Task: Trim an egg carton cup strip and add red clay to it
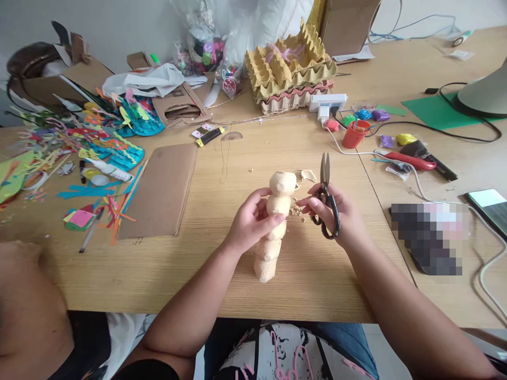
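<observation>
My left hand (255, 219) is wrapped round a pale yellow strip of egg-carton cups (271, 249), a bumpy row of several rounded sections. The strip slants from upper right to lower left above the table. My right hand (330, 211) holds a pair of scissors (325, 198) with black handles. Its dark blades point up and away from me and look closed. The scissors are apart from the strip, just to its right. Small torn carton scraps (307, 177) lie on the table behind and between my hands.
A brown cardboard sheet (158, 190) lies to the left, near paper strips and a glue bottle (110, 170). Stacked egg trays (291, 71) stand at the back. To the right are a red cup (355, 134), a white cable (380, 155) and a pixelated dark object (425, 237). Another person's arm (34, 301) rests at left.
</observation>
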Demonstrator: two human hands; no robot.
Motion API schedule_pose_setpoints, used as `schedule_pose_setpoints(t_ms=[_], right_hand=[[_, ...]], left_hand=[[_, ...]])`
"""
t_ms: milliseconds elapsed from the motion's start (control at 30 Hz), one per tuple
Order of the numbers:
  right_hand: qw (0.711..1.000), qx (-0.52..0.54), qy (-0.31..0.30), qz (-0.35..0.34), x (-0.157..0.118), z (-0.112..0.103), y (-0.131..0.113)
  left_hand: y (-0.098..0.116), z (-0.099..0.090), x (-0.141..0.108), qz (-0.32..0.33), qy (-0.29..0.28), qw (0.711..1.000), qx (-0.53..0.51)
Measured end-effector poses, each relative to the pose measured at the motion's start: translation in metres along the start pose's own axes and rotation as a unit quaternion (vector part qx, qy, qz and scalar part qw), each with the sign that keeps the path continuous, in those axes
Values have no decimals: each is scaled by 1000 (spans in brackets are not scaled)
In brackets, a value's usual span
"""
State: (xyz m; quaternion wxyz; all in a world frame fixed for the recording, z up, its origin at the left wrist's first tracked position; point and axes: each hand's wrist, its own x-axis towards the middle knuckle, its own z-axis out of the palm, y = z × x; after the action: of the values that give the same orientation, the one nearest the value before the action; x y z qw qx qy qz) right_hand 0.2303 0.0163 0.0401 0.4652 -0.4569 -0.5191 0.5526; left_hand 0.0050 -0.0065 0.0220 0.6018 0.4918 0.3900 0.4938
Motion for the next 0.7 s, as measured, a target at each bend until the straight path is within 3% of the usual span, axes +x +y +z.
schedule_pose_setpoints(t_ms=[167,333,567,633,700], right_hand=[[995,84,48,-11,4,-3,-2],[984,171,2,47,6,-7,-3],[954,285,26,89,9,-14,-7],[943,317,34,97,9,-15,-9],[929,349,29,117,9,-13,-10]], left_hand=[[3,6,-6,-40,-79,996,28],[0,11,-7,-90,-124,988,27],[5,-3,-3,-137,-198,970,13],[10,-6,-3,-164,-205,964,-38],[13,-8,-3,-183,-148,966,-109]])
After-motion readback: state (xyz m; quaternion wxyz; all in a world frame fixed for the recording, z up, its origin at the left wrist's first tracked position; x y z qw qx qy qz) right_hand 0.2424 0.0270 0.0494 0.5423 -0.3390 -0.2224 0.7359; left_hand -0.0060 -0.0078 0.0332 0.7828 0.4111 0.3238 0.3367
